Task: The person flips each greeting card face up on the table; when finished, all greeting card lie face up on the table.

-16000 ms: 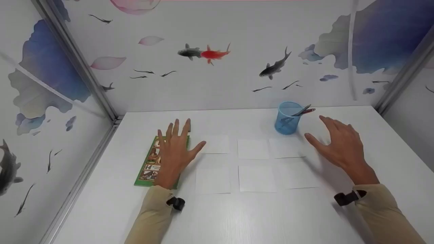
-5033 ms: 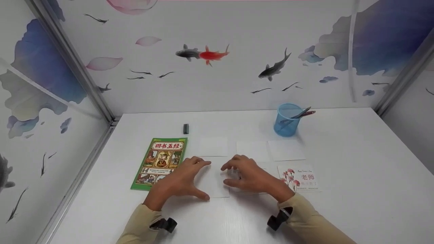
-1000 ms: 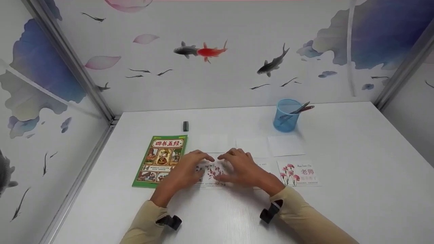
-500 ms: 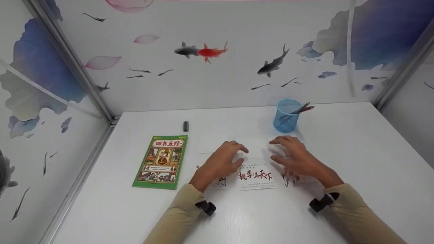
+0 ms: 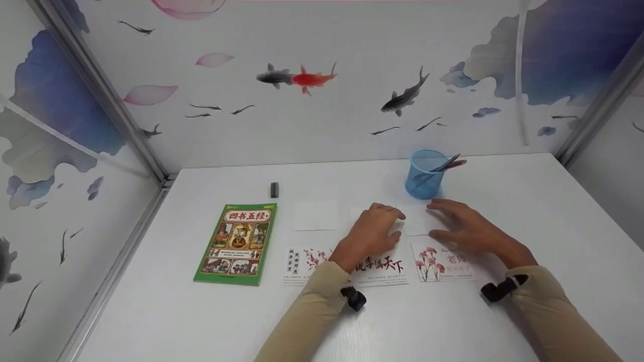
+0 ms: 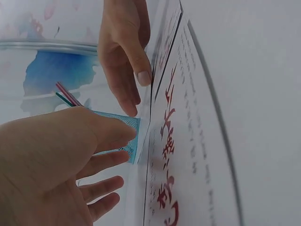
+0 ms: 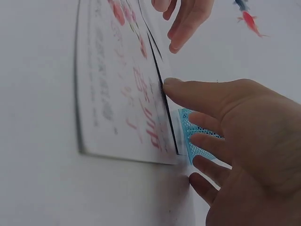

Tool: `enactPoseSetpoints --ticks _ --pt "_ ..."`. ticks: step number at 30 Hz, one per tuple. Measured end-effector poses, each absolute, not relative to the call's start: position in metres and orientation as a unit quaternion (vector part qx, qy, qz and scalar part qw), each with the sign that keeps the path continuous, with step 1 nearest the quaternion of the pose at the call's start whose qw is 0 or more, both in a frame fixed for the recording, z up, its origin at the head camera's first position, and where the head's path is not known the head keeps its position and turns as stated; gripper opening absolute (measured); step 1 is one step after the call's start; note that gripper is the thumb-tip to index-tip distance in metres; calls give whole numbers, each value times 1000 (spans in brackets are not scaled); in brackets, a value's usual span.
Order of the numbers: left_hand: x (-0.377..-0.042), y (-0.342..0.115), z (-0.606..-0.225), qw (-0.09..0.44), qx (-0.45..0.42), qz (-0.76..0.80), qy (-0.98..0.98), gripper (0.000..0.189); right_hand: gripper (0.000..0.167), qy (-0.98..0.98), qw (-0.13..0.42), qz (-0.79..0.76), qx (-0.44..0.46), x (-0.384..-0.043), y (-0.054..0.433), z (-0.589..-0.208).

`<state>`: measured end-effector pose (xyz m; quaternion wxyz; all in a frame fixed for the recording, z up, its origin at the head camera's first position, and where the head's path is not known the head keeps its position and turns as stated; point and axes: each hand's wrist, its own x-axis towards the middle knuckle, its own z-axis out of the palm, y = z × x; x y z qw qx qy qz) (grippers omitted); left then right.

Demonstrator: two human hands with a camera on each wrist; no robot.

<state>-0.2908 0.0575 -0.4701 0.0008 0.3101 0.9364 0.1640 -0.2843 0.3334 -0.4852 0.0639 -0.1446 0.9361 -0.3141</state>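
Observation:
My left hand [image 5: 372,231] hovers above the middle of the two rows of cards, fingers loosely bent and holding nothing. To its right, my right hand [image 5: 473,231] is over the right end of the back row, thumb and fingers apart. Between them lies a blank white card [image 5: 416,221]. Another blank card [image 5: 315,216] is at the back left; the back middle one is mostly covered by my left hand. The front row shows printed faces: a blossom card [image 5: 309,266], a card with red calligraphy [image 6: 169,141], and a carnation card [image 7: 136,94].
A green-edged comic-style book [image 5: 236,244] lies at the left, with a small dark block [image 5: 274,190] behind it. A blue mesh pen cup [image 5: 425,176] holding pens stands just behind the back right card. Painted walls enclose the white table.
The front cards went from blank to printed faces, the left one last. Over the last second both hands left that card and moved right, toward the back row.

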Motion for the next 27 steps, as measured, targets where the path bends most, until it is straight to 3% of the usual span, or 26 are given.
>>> enactPoseSetpoints --ticks 10,16,23,27 --pt "-292 61 -475 -4 321 152 935 37 81 938 87 -312 -124 -283 333 -486" --pt "-291 61 -474 -14 337 151 929 33 75 937 71 -316 -129 -284 332 -485" --pt "-289 62 -473 -17 363 172 916 26 55 938 9 -328 -111 -285 333 -486" --pt "-287 63 -474 -18 364 162 917 26 71 955 27 -285 -76 -287 332 -484"
